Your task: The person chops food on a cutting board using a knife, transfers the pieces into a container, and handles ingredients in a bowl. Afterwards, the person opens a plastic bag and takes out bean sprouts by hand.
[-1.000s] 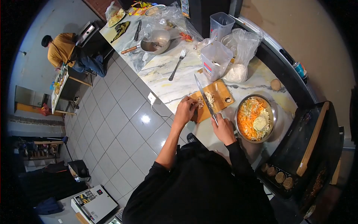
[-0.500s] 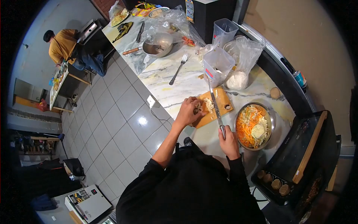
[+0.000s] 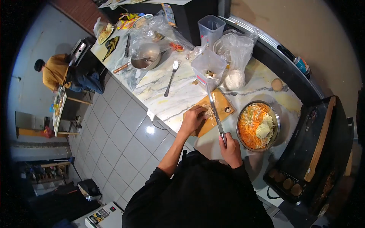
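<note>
My right hand is closed round the handle of a long kitchen knife. Its blade lies across a wooden cutting board, pointing away from me. On the board's left part rests my left hand, fingers curled and pressed together; what they hold is hidden. Pale chopped pieces lie between those fingertips and the blade. A small dark-and-white round piece sits right of the knife. Beside the board stands a metal bowl of shredded orange and pale vegetables with a creamy mound.
Behind the board are a clear plastic container, another container and a bagged white ball. A fork and saucepan lie farther left. A black appliance stands right. Another person works across the room.
The view has shifted. My left fingers have drawn together and closed in beside the chopped pieces. The knife stays over the board in my right hand.
</note>
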`<state>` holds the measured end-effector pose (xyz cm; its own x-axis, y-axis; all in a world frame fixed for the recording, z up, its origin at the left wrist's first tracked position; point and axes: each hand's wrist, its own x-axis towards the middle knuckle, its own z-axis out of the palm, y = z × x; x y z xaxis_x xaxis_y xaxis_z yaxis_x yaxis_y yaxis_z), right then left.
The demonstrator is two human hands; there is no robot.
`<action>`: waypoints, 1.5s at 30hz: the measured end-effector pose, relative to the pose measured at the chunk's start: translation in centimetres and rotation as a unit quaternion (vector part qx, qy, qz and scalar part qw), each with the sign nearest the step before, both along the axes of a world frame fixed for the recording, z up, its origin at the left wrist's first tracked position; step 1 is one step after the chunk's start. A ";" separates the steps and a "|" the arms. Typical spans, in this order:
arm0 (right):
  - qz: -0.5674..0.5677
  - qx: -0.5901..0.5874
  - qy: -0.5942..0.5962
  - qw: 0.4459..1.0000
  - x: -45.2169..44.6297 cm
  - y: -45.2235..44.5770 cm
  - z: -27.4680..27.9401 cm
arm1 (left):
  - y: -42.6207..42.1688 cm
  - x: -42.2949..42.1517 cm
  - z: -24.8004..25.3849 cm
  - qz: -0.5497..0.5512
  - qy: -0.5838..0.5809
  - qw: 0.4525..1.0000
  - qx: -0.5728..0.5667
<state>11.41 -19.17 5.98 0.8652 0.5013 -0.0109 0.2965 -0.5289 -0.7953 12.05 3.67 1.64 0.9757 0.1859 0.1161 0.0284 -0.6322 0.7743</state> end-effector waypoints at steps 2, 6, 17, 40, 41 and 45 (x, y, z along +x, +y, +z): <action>0.020 0.003 -0.033 0.999 -0.1 0.0 0.2 | 0.0 0.4 0.2 -0.008 -0.016 1.000 0.009; 0.022 0.020 -0.025 0.999 0.0 -0.8 -0.1 | 1.1 1.2 1.9 0.012 -0.071 0.997 0.030; -0.073 0.099 -0.050 0.991 -0.1 -2.3 1.6 | -0.6 6.0 1.5 -0.050 -0.001 0.993 0.106; 0.059 0.019 0.022 0.998 -0.8 0.2 -1.1 | 1.9 -1.9 1.1 0.160 0.010 0.976 -0.145; 0.067 0.011 0.034 0.997 -1.0 0.6 -2.1 | 1.9 -2.7 0.5 0.186 0.000 0.971 -0.148; 0.097 0.020 0.060 0.993 -1.9 2.2 -5.3 | 1.4 -4.4 -0.3 0.245 -0.021 0.958 -0.144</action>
<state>9.52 -16.97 0.69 0.7461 0.6605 -0.0845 0.2921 -0.4386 -0.8499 7.61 5.06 1.35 0.7582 0.6514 0.0283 0.2323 -0.3105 0.9218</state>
